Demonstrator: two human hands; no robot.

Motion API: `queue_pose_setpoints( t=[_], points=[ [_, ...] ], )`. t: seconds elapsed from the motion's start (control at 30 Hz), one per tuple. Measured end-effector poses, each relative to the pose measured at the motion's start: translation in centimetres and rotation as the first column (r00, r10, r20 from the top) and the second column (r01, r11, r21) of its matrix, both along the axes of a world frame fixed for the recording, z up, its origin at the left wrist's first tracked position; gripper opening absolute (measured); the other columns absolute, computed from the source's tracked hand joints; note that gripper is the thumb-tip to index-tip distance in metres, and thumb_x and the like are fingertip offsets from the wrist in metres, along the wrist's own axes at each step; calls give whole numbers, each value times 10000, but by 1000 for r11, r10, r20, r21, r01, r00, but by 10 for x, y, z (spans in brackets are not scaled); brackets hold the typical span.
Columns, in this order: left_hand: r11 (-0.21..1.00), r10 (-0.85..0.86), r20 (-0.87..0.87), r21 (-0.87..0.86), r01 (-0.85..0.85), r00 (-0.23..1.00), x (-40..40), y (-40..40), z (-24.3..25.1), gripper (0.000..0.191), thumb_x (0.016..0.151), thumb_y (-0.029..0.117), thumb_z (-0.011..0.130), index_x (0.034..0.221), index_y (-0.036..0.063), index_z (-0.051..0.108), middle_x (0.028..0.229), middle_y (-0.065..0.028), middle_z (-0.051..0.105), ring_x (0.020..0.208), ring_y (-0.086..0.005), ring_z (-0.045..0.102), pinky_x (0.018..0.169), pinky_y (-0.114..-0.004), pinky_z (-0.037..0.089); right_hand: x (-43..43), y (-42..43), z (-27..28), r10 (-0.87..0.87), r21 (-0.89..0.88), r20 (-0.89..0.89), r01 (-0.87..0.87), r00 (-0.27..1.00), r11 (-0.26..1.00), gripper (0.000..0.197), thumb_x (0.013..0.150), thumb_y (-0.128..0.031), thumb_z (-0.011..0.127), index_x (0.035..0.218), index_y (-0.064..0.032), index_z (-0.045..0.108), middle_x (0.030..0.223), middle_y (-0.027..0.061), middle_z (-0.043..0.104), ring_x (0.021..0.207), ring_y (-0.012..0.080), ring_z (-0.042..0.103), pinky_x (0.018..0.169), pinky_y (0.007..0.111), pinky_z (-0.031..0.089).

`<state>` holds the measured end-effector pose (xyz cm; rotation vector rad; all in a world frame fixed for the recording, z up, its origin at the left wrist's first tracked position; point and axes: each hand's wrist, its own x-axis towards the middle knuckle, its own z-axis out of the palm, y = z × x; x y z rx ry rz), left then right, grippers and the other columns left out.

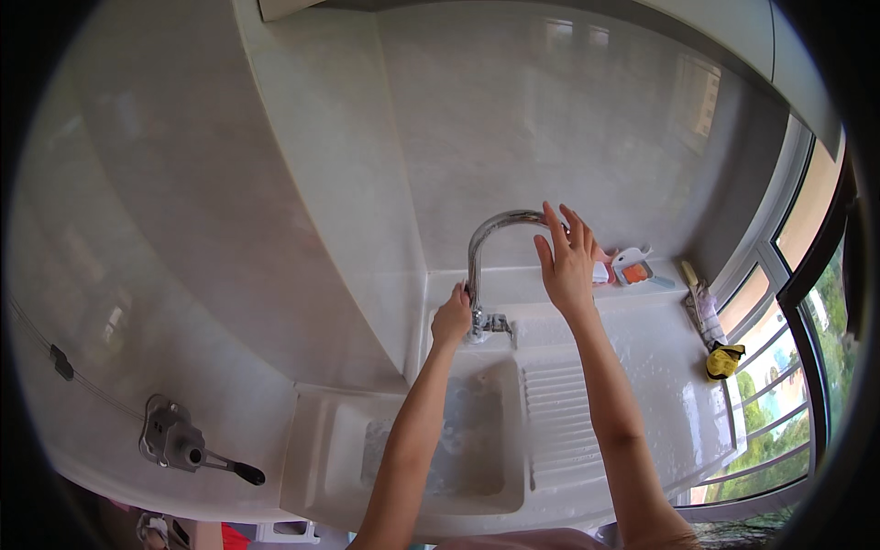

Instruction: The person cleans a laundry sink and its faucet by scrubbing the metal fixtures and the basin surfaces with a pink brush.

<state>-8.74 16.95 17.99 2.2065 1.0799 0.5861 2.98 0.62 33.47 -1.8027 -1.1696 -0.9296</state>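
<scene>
A chrome gooseneck faucet [474, 258] rises behind the white laundry sink [512, 440], its lever handle [496, 322] low on the right. My left hand [452, 317] is curled against the left side of the upright pipe, just above its base; part of the fingers is hidden there. At the far end of the curved spout is my right hand [569, 269], its fingers spread and its back towards me. It covers the spout's tip, so contact there is unclear. Cloudy water with foam [457, 426] lies in the basin, partly behind my left forearm.
A ribbed washboard [560, 426] adjoins the basin on a wet white counter [660, 385]. Along the back ledge sits a whale-shaped soap holder [632, 265] with an orange item. A yellow-black object [724, 362] lies by the window [763, 412]. A hand-crank winder [175, 436] is mounted on the left wall.
</scene>
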Motion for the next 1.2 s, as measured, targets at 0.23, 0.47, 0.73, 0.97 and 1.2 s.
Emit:
queue_pose_setpoints(
  t=[0.23, 0.47, 0.73, 0.97, 1.2],
  points=[
    [999, -5, 368, 42, -12, 930, 12, -24, 102, 463, 983, 425, 278, 1404, 245, 348, 964, -197, 659, 901, -419, 615, 762, -500, 488, 41, 9, -12, 146, -25, -197, -153, 970, 988, 325, 903, -158, 556, 1219, -229, 580, 910, 62, 554, 871, 256, 526, 751, 405, 412],
    [961, 81, 23, 265, -85, 996, -5, -42, 95, 462, 999, 318, 313, 1429, 150, 291, 927, -196, 663, 747, -333, 641, 646, -444, 520, 30, 15, -12, 140, 31, -158, -137, 977, 990, 305, 896, -161, 566, 1193, -226, 595, 885, 58, 555, 844, 254, 532, 721, 392, 413],
    [990, 76, 157, 108, -93, 985, 14, -42, 133, 493, 1006, 287, 299, 1477, 215, 172, 1233, -51, 584, 894, -327, 624, 788, -432, 510, 33, 14, -16, 88, 24, -115, -85, 990, 996, 300, 899, -174, 564, 1195, -218, 586, 868, 60, 553, 841, 251, 531, 713, 389, 410],
    [997, 69, 151, 34, -74, 986, 7, -45, 130, 494, 1004, 310, 302, 1473, 200, 192, 1055, -120, 642, 917, -323, 625, 729, -439, 503, 34, 13, -16, 56, 29, -89, -54, 994, 998, 302, 899, -187, 566, 1199, -220, 582, 866, 58, 547, 836, 242, 530, 704, 383, 408],
    [971, 85, 274, 195, -142, 958, 9, -44, 119, 493, 1000, 300, 318, 1469, 197, 207, 1060, -114, 647, 845, -328, 632, 724, -439, 509, 32, 15, -15, 66, 38, -91, -63, 994, 997, 299, 895, -200, 571, 1192, -226, 586, 868, 59, 544, 831, 244, 530, 692, 387, 411]
  ],
)
